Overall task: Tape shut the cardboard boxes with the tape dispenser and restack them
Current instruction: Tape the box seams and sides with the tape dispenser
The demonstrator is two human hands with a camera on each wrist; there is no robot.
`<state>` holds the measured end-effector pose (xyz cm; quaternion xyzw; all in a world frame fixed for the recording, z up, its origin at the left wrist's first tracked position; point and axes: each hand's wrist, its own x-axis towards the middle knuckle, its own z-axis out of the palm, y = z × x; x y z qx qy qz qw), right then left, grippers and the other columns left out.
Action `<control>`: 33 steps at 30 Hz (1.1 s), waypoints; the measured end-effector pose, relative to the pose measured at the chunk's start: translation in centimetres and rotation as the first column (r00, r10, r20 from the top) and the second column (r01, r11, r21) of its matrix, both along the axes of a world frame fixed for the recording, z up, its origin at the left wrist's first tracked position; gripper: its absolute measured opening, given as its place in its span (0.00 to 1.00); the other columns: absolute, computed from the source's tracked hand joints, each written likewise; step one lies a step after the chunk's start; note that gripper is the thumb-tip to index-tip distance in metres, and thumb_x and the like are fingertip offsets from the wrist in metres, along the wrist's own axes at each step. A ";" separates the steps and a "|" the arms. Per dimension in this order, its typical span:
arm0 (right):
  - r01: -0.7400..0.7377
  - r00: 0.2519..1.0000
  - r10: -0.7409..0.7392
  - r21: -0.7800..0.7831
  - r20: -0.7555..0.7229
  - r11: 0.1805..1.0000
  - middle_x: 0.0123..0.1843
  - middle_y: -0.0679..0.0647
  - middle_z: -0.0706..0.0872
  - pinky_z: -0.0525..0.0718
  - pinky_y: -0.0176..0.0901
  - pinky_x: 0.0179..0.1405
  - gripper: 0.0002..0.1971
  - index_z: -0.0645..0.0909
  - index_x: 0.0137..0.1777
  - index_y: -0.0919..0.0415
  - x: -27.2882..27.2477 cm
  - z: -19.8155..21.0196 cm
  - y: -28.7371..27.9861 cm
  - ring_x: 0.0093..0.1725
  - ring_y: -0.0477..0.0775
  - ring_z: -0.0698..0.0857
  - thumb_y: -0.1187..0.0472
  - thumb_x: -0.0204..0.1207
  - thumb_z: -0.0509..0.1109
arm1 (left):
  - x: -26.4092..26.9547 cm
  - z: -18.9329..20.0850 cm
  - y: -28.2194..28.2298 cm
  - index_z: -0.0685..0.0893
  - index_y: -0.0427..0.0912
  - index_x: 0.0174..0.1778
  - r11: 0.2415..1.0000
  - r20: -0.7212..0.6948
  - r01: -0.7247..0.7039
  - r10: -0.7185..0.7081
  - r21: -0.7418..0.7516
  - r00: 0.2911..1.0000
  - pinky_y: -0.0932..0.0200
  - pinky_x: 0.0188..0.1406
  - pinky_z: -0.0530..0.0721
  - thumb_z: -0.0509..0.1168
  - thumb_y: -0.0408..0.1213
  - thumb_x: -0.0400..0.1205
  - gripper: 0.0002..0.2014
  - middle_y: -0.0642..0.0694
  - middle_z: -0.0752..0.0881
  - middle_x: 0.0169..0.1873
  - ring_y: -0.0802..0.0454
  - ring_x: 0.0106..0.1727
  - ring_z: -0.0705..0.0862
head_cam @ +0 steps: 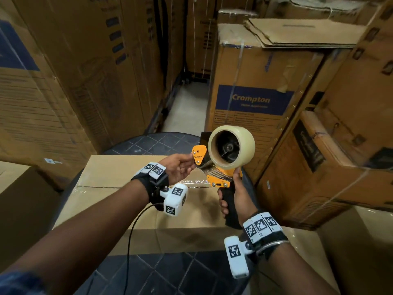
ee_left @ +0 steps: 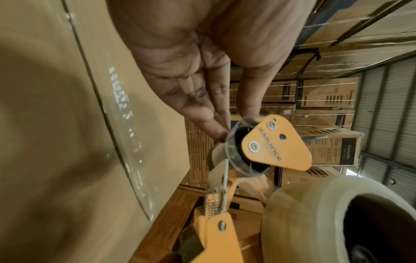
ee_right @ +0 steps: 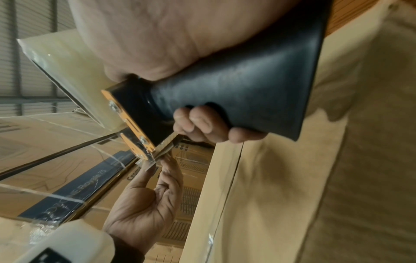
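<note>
A plain cardboard box [head_cam: 119, 177] lies closed in front of me, with clear tape [head_cam: 195, 182] along part of its seam. Above its right end my right hand [head_cam: 228, 199] grips the black handle [ee_right: 236, 99] of an orange tape dispenser [head_cam: 219, 175], which carries a clear tape roll [head_cam: 231, 145]. My left hand [head_cam: 192, 161] reaches the dispenser's front. In the left wrist view the left hand's [ee_left: 234, 124] thumb and fingertips pinch the tape end at the clear roller beside the orange plate [ee_left: 276, 147].
The box rests on a dark round table [head_cam: 148, 143]. Tall stacks of cartons [head_cam: 63, 81] stand left, and a Crompton carton [head_cam: 253, 99] and others stand right. A narrow floor aisle [head_cam: 187, 111] runs ahead. Another box [head_cam: 17, 188] sits at lower left.
</note>
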<state>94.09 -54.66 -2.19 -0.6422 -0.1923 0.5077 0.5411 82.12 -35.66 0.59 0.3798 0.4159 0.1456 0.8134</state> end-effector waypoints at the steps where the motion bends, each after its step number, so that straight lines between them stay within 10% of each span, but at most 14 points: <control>1: 0.014 1.000 -0.014 -0.001 0.004 1.000 0.25 0.55 0.70 0.70 0.44 0.26 0.47 0.77 0.30 0.59 0.1 0.1 -0.1 0.22 0.55 0.68 0.13 0.65 0.43 | 0.5 -0.2 0.0 0.87 0.40 0.45 1.000 0.011 0.009 -0.009 -0.019 1.000 0.70 0.27 0.83 0.66 0.36 0.84 0.06 0.46 0.92 0.38 0.57 0.32 0.89; 9: 0.148 0.987 -0.149 -0.020 -0.058 0.989 0.24 0.56 0.69 0.69 0.43 0.25 0.47 0.76 0.28 0.60 1.5 -0.2 -1.4 0.21 0.55 0.68 0.11 0.60 0.46 | 4.7 -1.3 -0.1 0.85 0.35 0.45 0.982 0.035 0.081 -0.077 -0.170 0.996 0.70 0.26 0.83 0.58 0.27 0.86 0.10 0.44 0.89 0.29 0.56 0.26 0.86; 15: 0.262 0.964 -0.263 -0.035 -0.039 0.964 0.24 0.56 0.69 0.66 0.44 0.26 0.46 0.75 0.28 0.60 2.0 -0.3 -2.1 0.21 0.55 0.66 0.11 0.56 0.50 | 7.3 -1.3 0.3 0.86 0.30 0.41 0.965 0.024 0.191 -0.190 -0.182 0.981 0.64 0.33 0.78 0.68 0.47 0.79 0.19 0.38 0.86 0.31 0.51 0.31 0.79; 23: 0.305 0.950 -0.299 -0.056 0.088 0.951 0.26 0.58 0.71 0.71 0.45 0.26 0.51 0.77 0.29 0.58 3.0 -0.9 -2.6 0.23 0.56 0.69 0.04 0.49 0.52 | 10.8 -0.7 0.5 0.81 0.29 0.36 0.924 -0.252 0.371 -0.339 0.090 0.906 0.68 0.18 0.81 0.62 0.22 0.84 0.10 0.39 0.85 0.20 0.53 0.18 0.83; 28: 0.329 0.935 -0.304 -0.126 0.182 0.936 0.25 0.57 0.72 0.72 0.44 0.26 0.52 0.78 0.29 0.58 2.8 -0.3 -2.3 0.22 0.55 0.70 0.03 0.49 0.49 | 13.8 -1.5 1.6 0.89 0.35 0.29 0.688 -0.514 0.596 -0.364 0.414 0.777 0.51 0.49 0.88 0.74 0.31 0.72 0.06 0.39 0.90 0.31 0.42 0.37 0.89; 33: 0.323 0.937 -0.287 -0.185 0.197 0.928 0.25 0.56 0.73 0.73 0.43 0.26 0.49 0.79 0.29 0.59 3.2 0.3 -2.7 0.22 0.55 0.72 0.09 0.61 0.45 | 15.8 -1.3 2.6 0.86 0.39 0.33 0.410 -0.718 0.721 -0.198 0.559 0.668 0.56 0.37 0.82 0.72 0.40 0.76 0.10 0.40 0.89 0.39 0.42 0.40 0.87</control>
